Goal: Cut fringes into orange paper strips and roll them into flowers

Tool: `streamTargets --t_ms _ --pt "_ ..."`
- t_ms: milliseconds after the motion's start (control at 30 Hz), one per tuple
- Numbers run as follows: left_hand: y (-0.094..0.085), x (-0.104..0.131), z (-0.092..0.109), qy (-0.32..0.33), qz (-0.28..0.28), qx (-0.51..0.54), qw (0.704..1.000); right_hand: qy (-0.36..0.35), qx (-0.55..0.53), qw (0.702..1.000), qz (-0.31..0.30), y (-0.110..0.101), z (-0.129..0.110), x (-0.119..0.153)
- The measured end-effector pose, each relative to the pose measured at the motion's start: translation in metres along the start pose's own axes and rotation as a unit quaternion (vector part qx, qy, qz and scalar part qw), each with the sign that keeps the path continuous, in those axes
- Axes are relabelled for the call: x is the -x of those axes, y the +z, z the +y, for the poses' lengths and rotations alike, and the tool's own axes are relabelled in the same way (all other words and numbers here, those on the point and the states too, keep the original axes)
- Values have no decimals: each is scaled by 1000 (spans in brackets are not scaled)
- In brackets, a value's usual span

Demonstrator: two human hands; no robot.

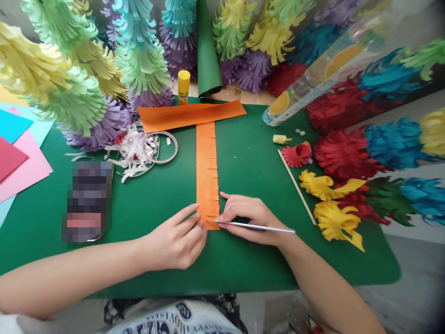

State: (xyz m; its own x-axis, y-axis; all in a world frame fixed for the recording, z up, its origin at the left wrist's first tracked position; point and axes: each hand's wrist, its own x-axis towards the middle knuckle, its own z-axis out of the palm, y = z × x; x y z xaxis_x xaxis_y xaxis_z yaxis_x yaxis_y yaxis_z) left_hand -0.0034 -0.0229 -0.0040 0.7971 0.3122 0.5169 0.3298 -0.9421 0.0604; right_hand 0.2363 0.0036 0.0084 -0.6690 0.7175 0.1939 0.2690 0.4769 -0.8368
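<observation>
An orange strip (206, 174) lies at center frame, touched by my left hand (184, 241), likely to steady it; whether pinched, I cannot tell. My right hand (252, 218) grips a silver tool (278, 228) near its tip, seemingly for control.

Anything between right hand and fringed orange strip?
Nothing visible: the tool in the right hand reaches over the strip; left hand is at the opposite edge; an orange sheet crosses only the far end.

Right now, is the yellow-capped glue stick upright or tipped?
Upright: the glue stick stands vertically, yellow cap uppermost; crosswise orange paper strip hides its base.
</observation>
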Motion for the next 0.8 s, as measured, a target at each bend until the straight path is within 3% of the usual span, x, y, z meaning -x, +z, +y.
streamTargets --t_ms 400,800 --pt "-2 -5 -7 -11 -4 25 1000 -14 54 998 -40 -7 1 -4" --pt "-3 -6 -8 -12 -13 19 1000 8 53 994 -94 -30 -4 3"
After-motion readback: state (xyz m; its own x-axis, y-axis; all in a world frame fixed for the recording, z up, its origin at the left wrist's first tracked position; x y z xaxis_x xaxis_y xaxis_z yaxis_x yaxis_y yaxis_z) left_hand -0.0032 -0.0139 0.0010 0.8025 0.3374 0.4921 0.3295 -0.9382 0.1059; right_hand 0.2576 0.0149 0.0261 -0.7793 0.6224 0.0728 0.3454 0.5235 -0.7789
